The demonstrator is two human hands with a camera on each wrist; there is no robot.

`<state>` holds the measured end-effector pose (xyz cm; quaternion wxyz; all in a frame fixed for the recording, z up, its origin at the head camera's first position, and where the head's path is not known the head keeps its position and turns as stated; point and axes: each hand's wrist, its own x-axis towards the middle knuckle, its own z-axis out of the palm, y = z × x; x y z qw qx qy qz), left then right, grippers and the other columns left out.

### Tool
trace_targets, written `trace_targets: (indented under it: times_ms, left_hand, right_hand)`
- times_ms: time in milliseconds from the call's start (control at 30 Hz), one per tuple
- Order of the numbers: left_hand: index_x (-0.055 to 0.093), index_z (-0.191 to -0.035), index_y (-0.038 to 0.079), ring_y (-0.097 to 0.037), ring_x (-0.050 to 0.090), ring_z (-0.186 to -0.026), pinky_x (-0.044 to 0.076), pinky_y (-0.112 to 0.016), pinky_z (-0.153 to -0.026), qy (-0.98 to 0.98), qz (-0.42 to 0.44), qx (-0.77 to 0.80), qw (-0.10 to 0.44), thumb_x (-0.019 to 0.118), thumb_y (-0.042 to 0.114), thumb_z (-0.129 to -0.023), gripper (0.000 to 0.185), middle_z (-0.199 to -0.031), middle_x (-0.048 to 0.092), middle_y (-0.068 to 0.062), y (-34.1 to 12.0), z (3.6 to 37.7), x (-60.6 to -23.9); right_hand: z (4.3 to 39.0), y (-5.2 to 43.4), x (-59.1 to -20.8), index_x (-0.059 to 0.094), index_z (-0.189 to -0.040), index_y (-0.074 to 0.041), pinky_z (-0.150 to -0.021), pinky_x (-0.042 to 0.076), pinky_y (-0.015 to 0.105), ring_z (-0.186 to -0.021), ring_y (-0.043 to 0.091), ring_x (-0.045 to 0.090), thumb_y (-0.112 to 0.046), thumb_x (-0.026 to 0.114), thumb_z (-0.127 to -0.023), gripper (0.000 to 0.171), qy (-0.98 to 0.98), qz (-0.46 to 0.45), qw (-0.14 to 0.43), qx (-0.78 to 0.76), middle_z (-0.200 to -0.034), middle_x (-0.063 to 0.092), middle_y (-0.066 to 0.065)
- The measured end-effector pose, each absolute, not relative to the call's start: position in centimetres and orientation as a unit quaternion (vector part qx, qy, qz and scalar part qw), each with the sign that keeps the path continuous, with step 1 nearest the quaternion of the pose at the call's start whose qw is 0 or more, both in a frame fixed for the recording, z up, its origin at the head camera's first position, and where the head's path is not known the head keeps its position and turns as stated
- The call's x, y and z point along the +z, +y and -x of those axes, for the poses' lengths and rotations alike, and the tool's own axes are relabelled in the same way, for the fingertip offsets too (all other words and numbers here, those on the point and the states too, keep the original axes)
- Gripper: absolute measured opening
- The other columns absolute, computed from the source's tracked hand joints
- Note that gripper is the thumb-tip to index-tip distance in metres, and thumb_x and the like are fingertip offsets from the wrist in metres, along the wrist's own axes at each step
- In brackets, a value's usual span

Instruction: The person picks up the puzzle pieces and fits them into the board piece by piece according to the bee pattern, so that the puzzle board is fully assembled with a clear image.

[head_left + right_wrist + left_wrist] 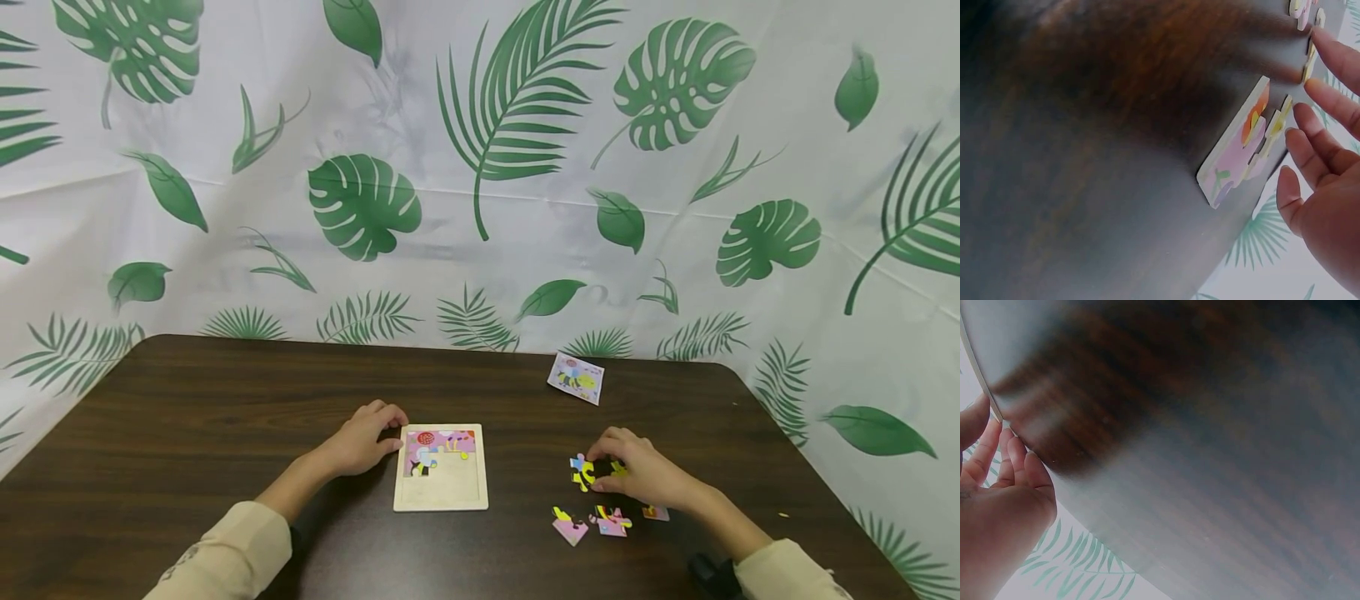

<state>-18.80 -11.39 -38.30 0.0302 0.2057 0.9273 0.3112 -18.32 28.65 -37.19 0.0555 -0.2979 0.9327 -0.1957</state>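
Note:
A square wooden puzzle tray (442,496) lies on the table, its upper and left parts filled with pink, bee-patterned pieces. At its upper left corner my left hand (366,437) holds the edge between thumb and index finger; the left wrist view shows these fingertips on the rim. My right hand (637,468) pinches a yellow, black and blue puzzle piece (582,472) between thumb and index finger, low over the table. Under that hand a yellow piece (618,468) is partly hidden. Nearer me lie a pink-and-yellow piece (571,527), a pink-and-red piece (612,522) and an orange-and-pink piece (656,512).
A picture card with a bee (577,379) lies near the far edge of the dark wooden table (225,400). Behind the table hangs a white cloth (480,275) with green leaf prints.

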Motion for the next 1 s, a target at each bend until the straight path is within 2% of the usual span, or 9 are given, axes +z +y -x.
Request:
trace_targets:
  times_ms: [467, 1000]
  left_hand:
    - [0.056, -0.100, 0.005, -0.026, 0.045, -0.092, 0.038, -0.045, -0.081, 0.927, -0.207, 0.312, 0.029, 0.062, 0.005, -0.085, 0.017, -0.092, 0.048, -0.005, -11.40, 18.85, -38.44]
    - [0.055, -0.100, 0.006, -0.026, 0.046, -0.093, 0.037, -0.046, -0.079, 0.924, -0.216, 0.314, 0.024, 0.062, 0.005, -0.085, 0.016, -0.093, 0.048, -0.005, -11.59, 19.01, -38.64]
  right_hand:
    - [18.17, 28.17, -37.41, 0.059, -0.090, -0.014, -0.074, 0.031, 0.041, -0.092, 0.019, 0.047, -0.017, 0.072, -0.078, 0.018, 0.930, 0.313, 0.036, -0.189, -0.093, 0.050, -0.007]
    - [18.18, 28.17, -37.32, 0.056, -0.090, -0.012, -0.071, 0.030, 0.037, -0.086, 0.014, 0.046, -0.020, 0.070, -0.080, 0.019, 0.929, 0.317, 0.043, -0.184, -0.094, 0.049, -0.005]
